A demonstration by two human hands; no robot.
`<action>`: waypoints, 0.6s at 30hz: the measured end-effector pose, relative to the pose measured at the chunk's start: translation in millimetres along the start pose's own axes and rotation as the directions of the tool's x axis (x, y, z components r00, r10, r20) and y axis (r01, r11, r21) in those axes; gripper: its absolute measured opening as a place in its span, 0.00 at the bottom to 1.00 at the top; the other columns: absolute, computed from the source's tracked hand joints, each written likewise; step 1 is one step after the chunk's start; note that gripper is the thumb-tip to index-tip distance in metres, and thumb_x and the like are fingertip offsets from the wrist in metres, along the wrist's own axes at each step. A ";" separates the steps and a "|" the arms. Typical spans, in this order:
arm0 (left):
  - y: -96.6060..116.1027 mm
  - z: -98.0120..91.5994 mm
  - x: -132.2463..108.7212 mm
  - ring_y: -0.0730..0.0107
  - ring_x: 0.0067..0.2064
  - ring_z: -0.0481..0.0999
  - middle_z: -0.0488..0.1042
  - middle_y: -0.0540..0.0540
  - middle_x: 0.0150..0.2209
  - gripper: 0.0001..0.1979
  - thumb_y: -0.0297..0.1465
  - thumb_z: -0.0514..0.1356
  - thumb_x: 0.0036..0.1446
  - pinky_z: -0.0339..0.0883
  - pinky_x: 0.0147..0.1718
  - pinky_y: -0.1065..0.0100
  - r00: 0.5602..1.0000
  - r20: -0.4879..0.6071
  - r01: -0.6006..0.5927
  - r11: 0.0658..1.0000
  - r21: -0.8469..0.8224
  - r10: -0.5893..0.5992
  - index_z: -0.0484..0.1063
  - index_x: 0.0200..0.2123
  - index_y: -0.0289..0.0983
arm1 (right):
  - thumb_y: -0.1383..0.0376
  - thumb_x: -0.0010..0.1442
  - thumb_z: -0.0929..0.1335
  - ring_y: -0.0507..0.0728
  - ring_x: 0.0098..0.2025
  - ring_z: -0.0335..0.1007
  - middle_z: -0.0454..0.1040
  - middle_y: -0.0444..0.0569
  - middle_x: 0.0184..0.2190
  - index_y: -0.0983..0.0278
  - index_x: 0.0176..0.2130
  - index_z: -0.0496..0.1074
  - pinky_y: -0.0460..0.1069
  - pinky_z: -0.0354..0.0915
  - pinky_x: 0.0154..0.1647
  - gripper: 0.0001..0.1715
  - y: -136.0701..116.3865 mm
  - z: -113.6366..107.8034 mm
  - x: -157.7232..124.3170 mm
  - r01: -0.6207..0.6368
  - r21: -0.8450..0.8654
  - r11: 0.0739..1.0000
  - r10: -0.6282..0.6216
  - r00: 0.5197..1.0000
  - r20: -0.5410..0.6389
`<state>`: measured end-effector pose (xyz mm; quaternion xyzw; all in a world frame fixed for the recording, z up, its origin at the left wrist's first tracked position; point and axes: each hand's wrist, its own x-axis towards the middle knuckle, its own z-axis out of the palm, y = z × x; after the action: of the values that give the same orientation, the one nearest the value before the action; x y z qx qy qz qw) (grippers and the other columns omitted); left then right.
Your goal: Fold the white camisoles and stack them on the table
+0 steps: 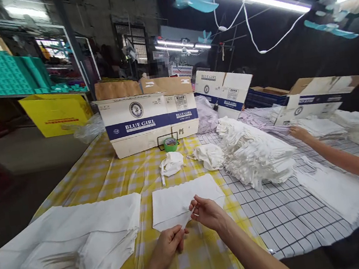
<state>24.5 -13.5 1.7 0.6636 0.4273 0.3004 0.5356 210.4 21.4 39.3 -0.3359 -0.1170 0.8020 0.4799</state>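
Note:
In front of me a white strappy garment (pixel 182 198) lies flat on the yellow checked cloth, its scalloped edge facing away. My left hand (pixel 172 243) pinches a narrow white strap of it at the near side. A short way up and to the right, my right hand (pixel 209 212) also grips this strap between thumb and fingers. The strap runs taut between both hands. To the left lies a thick stack of similar white garments (pixel 104 214), straps hanging toward me. Two crumpled white pieces (pixel 172 164) sit beyond the flat garment.
A large heap of white garments (pixel 255 150) stands to the right on the grid-patterned cloth (pixel 262 225). Behind are printed cartons (pixel 152 134) and green tape (pixel 170 144) on a dispenser. At right, another person's hand (pixel 299 133) holds lilac fabric, near another flat white garment (pixel 337 188).

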 end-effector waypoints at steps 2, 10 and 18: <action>1.2 -0.3 1.4 0.70 0.25 0.68 0.66 0.51 0.15 0.23 0.46 0.48 0.57 0.61 0.37 0.70 1.000 -0.004 -0.007 1.000 0.011 0.007 0.70 0.23 0.35 | 0.64 0.53 0.69 0.48 0.24 0.64 0.65 0.40 0.20 0.66 0.24 0.63 0.45 0.60 0.27 0.12 -5.7 -0.6 0.8 0.073 0.028 0.997 -0.072 0.997 -0.012; 13.4 -1.7 1.1 0.69 0.25 0.68 0.67 0.50 0.17 0.27 0.53 0.50 0.51 0.63 0.32 0.70 0.995 -0.008 0.098 0.994 0.049 -0.098 0.73 0.27 0.35 | 0.68 0.47 0.71 0.47 0.21 0.61 0.64 0.37 0.19 0.63 0.33 0.63 0.42 0.57 0.24 0.14 -35.2 -7.6 3.6 0.348 0.079 0.934 -0.342 0.936 -0.083; 1.6 -4.9 7.6 0.66 0.32 0.71 0.72 0.48 0.24 0.24 0.49 0.50 0.54 0.64 0.39 0.67 0.998 0.028 0.058 0.998 0.040 -0.059 0.74 0.33 0.35 | 0.63 0.49 0.71 0.43 0.13 0.44 0.61 0.35 0.16 0.62 0.35 0.63 0.40 0.42 0.15 0.15 -31.2 0.8 -16.6 0.415 -0.038 0.909 -0.415 0.909 -0.017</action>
<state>24.1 -4.6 4.0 0.6655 0.4443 0.2666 0.5373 236.7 23.4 62.9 -0.3212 -0.1931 0.6755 0.6351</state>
